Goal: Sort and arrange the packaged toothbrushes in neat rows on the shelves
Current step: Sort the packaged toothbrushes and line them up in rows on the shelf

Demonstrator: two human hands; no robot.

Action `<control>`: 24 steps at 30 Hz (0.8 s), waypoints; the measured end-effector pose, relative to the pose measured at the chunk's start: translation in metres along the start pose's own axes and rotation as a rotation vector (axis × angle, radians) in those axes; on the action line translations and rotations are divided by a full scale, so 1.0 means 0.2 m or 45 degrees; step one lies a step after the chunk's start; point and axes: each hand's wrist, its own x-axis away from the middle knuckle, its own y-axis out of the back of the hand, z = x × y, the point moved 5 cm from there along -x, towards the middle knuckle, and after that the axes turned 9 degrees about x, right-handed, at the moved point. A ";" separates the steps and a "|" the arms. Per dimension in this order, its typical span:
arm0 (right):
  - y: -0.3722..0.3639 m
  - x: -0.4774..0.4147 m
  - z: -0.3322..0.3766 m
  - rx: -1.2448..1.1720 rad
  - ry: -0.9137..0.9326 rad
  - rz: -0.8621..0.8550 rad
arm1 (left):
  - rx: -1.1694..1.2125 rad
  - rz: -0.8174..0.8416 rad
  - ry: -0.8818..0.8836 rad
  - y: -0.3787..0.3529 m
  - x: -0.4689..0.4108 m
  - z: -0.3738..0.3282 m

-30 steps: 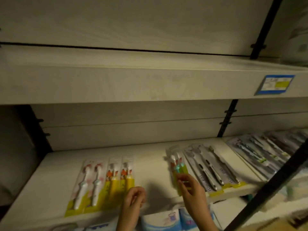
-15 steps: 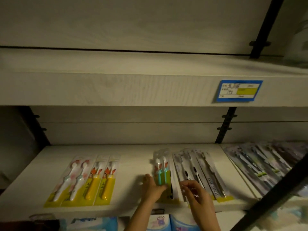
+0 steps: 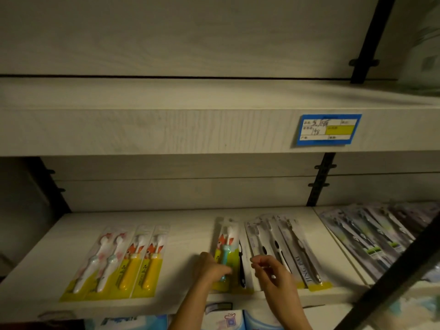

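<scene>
On the lower shelf point(image 3: 185, 225) the left hand point(image 3: 212, 267) lies on the near end of a children's toothbrush pack point(image 3: 226, 246) with a teal and a yellow handle. Its fingers are pressed together flat across the pack and the thumb sits at the pack's left edge. Just right of that pack lies a black toothbrush pack point(image 3: 241, 265), partly tucked under its neighbours.

The right hand point(image 3: 273, 275) hovers over the near ends of the fanned grey toothbrush packs point(image 3: 292, 248). Its fingers are loosely curled with thumb and forefinger tips close together; whether they pinch a pack edge cannot be told.

Well to the left, four children's packs point(image 3: 116, 260) lie side by side in a straight row, two white-and-pink and two yellow. On the adjoining shelf to the far right, a slanted row of dark packs point(image 3: 371, 239) overlaps. A blue price label point(image 3: 328, 129) is stuck on the front edge of the upper shelf point(image 3: 166, 129). Blue-and-white packages point(image 3: 228, 322) show below the near edge.
</scene>
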 end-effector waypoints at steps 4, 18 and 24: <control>0.00 0.01 -0.01 -0.077 -0.061 -0.039 | 0.183 -0.090 -0.206 0.05 0.12 -0.05; 0.12 0.03 -0.16 -0.614 -0.310 -0.147 | 0.013 -0.188 -0.512 0.05 0.19 -0.09; 0.10 0.07 -0.14 -0.551 -0.296 -0.004 | -0.346 -0.221 -0.386 -0.01 -0.02 -0.03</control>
